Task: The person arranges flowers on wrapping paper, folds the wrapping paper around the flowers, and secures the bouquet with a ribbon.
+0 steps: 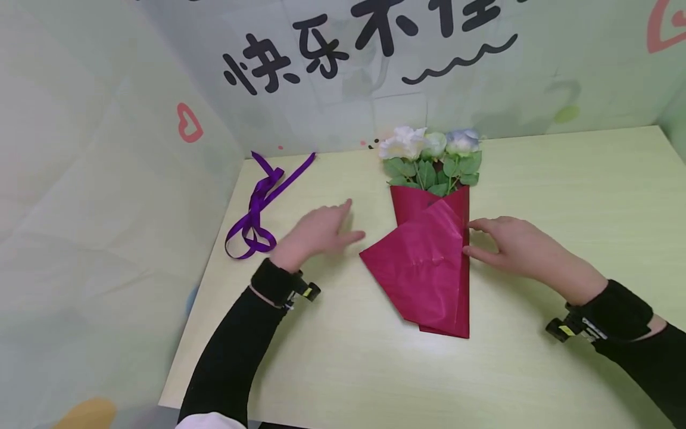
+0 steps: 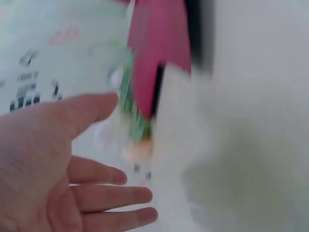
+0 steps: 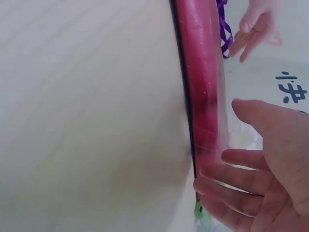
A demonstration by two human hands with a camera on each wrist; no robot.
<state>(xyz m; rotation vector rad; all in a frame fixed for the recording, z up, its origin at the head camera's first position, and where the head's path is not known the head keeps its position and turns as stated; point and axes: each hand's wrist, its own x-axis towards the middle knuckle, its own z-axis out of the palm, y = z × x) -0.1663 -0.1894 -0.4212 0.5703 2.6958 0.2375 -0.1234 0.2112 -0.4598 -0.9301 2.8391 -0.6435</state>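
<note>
A bouquet of pale artificial flowers (image 1: 404, 143) with green leaves lies on the table, its stems covered by dark red wrapping paper (image 1: 423, 268). The paper is folded across the front, with one corner pointing left. My right hand (image 1: 517, 250) rests at the paper's right edge, fingers fairly straight, and in the right wrist view the fingertips are by the wrapped side (image 3: 200, 96). My left hand (image 1: 318, 235) is above the table between the bouquet and a purple ribbon (image 1: 257, 208). Its fingers are extended and hold nothing, as the left hand (image 2: 96, 183) in the left wrist view also shows.
The light wooden table (image 1: 332, 369) meets a printed backdrop (image 1: 332, 113) behind the flowers and another sheet (image 1: 107, 208) on the left. The ribbon lies in loose loops near the table's left edge. Each wrist wears a black band with a small camera.
</note>
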